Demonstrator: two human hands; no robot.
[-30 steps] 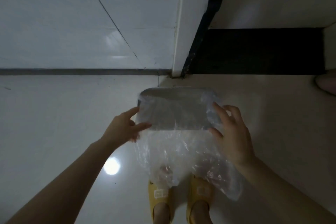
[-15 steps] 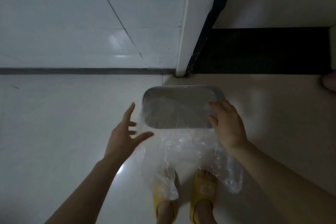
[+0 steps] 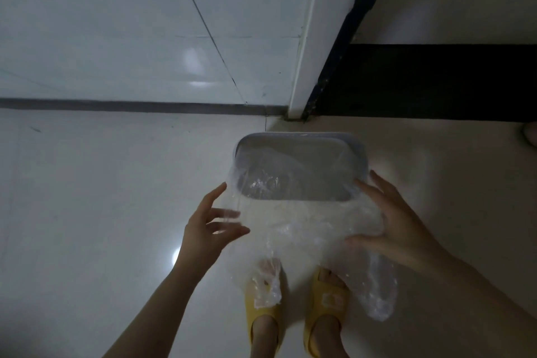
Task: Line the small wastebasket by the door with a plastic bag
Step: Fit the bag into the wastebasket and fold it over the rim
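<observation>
The head view looked steeply down at a small grey wastebasket point(image 3: 359, 151) standing on a pale tiled floor point(image 3: 101, 197), close to the foot of a white door frame point(image 3: 305, 66) and a dark threshold strip point(image 3: 436, 81). A clear plastic bag point(image 3: 305, 229) lay partly in the basket: crumpled film showed inside the opening on its left side, and the rest spilled over the near rim and hung down the front wall, with two loose ends trailing toward the person's feet. The far rim of the basket was bare of film.

The left hand point(image 3: 207, 229) was beside the basket's near left corner, fingers spread and open, with the bag's edge lying across the fingertips; whether it pinched the film could not be told. The right hand point(image 3: 392, 226) was at the near right corner, also open with fingers splayed, its palm pressed against the bulging plastic on the outside of the basket. The two hands were well apart, one on each side of the hanging bag.

Below them stood two feet in yellow slippers point(image 3: 325, 299), side by side, the left one partly veiled by a trailing end of the bag. A light glinted off the floor just beside the left wrist.
</observation>
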